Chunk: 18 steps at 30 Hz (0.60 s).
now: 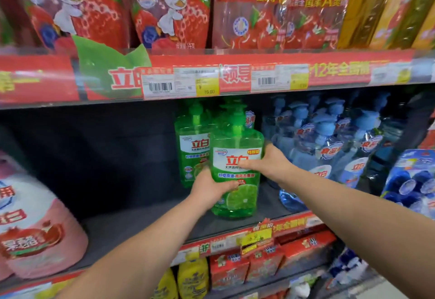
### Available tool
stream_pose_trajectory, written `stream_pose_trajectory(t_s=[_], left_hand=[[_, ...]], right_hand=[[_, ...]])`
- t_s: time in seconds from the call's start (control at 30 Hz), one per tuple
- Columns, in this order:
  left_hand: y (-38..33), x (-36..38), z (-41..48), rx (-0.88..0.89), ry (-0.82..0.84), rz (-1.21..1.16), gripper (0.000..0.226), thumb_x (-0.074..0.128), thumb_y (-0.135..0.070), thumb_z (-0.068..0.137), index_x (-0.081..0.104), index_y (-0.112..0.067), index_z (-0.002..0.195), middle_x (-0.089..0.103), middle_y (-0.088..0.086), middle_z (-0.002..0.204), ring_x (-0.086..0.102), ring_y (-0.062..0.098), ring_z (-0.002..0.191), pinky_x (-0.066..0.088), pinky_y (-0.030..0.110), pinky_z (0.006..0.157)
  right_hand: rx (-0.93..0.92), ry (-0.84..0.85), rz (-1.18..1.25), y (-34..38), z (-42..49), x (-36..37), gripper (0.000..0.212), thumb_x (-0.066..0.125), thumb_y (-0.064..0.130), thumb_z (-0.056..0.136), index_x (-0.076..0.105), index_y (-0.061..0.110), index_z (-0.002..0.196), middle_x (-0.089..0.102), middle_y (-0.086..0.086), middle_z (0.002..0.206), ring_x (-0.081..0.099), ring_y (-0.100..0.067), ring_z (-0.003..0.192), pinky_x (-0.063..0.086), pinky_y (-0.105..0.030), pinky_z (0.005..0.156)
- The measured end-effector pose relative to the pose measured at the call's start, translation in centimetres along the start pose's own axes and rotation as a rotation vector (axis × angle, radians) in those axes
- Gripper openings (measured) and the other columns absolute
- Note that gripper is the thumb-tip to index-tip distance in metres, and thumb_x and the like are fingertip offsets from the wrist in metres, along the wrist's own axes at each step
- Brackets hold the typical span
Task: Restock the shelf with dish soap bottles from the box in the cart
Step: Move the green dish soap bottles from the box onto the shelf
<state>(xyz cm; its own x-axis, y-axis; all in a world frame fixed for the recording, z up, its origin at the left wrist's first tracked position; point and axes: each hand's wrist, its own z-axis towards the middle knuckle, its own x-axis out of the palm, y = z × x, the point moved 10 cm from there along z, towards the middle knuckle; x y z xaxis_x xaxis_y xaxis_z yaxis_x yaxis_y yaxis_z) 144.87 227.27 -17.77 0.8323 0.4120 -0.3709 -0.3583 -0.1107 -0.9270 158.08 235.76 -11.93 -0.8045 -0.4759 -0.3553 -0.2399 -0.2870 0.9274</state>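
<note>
Both hands are setting a green dish soap bottle (244, 197) onto the middle shelf (141, 225), near its front edge. The left hand (208, 189) is gripping the bottle's lower left side, its thumb lying across the front. The right hand (270, 164) is gripping the right side, its thumb pressing on the label and the other fingers wrapping behind (out of sight). The bottle is standing upright, just in front of the other green bottles (191, 150) and just left of the blue bottles (329, 143). Whether its base is already touching the shelf is hard to tell. This is looking like the placing step. The next move is calling for squaring the label forward, letting go without tipping the bottle, then reaching back to the box in the cart (neither is showing).
</note>
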Motion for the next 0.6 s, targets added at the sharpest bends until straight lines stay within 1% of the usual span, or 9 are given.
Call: stream_pose_trajectory(t_s=[0.1,0.2,0.27,0.3,0.37,0.43,0.47,0.53,0.6], left_hand=[[0.7,0.6,0.8,-0.047,0.025,0.026,0.049,0.079,-0.015,0.069,0.057,-0.016,0.112,0.067,0.006,0.113,0.063,0.019,0.098,0.051,0.035,0.089],[0.6,0.3,1.5,-0.064,0.044,0.137,0.055,0.074,-0.015,0.074,0.049,-0.012,0.123,0.062,0.009,0.121,0.058,0.020,0.101,0.047,0.028,0.088],[-0.6,-1.0,1.9,0.004,0.006,0.243,0.063,0.067,-0.013,0.076,0.041,-0.015,0.134,0.055,0.009,0.128,0.054,0.022,0.110,0.041,0.023,0.089],[-1.7,-2.2,2.2,0.059,-0.051,0.288,0.064,0.064,-0.012,0.076,0.040,-0.017,0.135,0.051,0.009,0.132,0.050,0.023,0.116,0.039,0.023,0.092],[-4.0,-5.3,2.7,0.159,-0.229,0.406,0.060,0.063,-0.015,0.074,0.045,-0.020,0.131,0.045,0.008,0.134,0.042,0.025,0.123,0.035,0.030,0.100],[-6.3,-8.3,3.0,0.245,-0.436,0.567,0.058,0.066,-0.023,0.073,0.047,-0.020,0.128,0.041,0.009,0.135,0.035,0.030,0.126,0.033,0.037,0.101],[-7.0,-9.3,3.3,0.273,-0.498,0.626,0.060,0.068,-0.027,0.073,0.046,-0.020,0.129,0.038,0.011,0.138,0.031,0.033,0.129,0.031,0.040,0.102],[-7.0,-10.2,4.6,0.253,-0.489,0.706,0.074,0.070,-0.037,0.074,0.037,-0.020,0.138,0.026,0.014,0.148,0.018,0.039,0.137,0.023,0.047,0.109],[-5.7,-10.0,6.1,0.189,-0.379,0.740,0.090,0.072,-0.043,0.073,0.023,-0.021,0.145,0.011,0.015,0.154,0.008,0.044,0.140,0.017,0.051,0.112]], right_hand=[[0.017,-0.005,0.015,-1.2,0.6,-0.4,0.054,0.082,0.002,0.067,0.055,0.012,0.112,0.070,-0.005,0.099,0.068,-0.014,0.086,0.057,-0.025,0.074],[0.014,0.016,0.008,-1.8,1.1,-0.9,0.061,0.080,-0.002,0.068,0.048,0.016,0.117,0.068,-0.001,0.097,0.065,-0.005,0.080,0.053,-0.013,0.061],[0.016,0.035,-0.004,-1.9,1.4,-1.3,0.064,0.080,-0.002,0.069,0.046,0.016,0.120,0.067,0.001,0.097,0.064,-0.003,0.081,0.052,-0.011,0.059],[0.016,0.045,-0.022,-2.1,1.6,-1.5,0.064,0.079,-0.001,0.069,0.045,0.018,0.120,0.067,0.004,0.096,0.064,-0.001,0.081,0.052,-0.010,0.059],[0.022,0.061,-0.046,-2.2,2.0,-1.8,0.062,0.079,0.001,0.071,0.044,0.022,0.117,0.065,0.011,0.092,0.062,0.007,0.076,0.049,-0.007,0.057],[0.040,0.058,-0.031,-2.6,2.4,-2.2,0.061,0.078,0.000,0.072,0.043,0.022,0.116,0.065,0.012,0.089,0.062,0.010,0.069,0.048,-0.006,0.054],[0.047,0.050,-0.022,-2.8,2.6,-2.4,0.061,0.078,-0.001,0.072,0.043,0.022,0.116,0.065,0.012,0.089,0.062,0.009,0.068,0.048,-0.007,0.053],[0.063,0.038,-0.017,-3.0,3.0,-2.7,0.061,0.078,0.000,0.072,0.044,0.021,0.118,0.066,0.007,0.092,0.063,0.005,0.072,0.050,-0.009,0.053],[0.076,0.024,-0.024,-3.1,3.4,-3.0,0.064,0.078,0.001,0.072,0.043,0.018,0.122,0.066,-0.001,0.102,0.063,-0.004,0.080,0.052,-0.013,0.058]])
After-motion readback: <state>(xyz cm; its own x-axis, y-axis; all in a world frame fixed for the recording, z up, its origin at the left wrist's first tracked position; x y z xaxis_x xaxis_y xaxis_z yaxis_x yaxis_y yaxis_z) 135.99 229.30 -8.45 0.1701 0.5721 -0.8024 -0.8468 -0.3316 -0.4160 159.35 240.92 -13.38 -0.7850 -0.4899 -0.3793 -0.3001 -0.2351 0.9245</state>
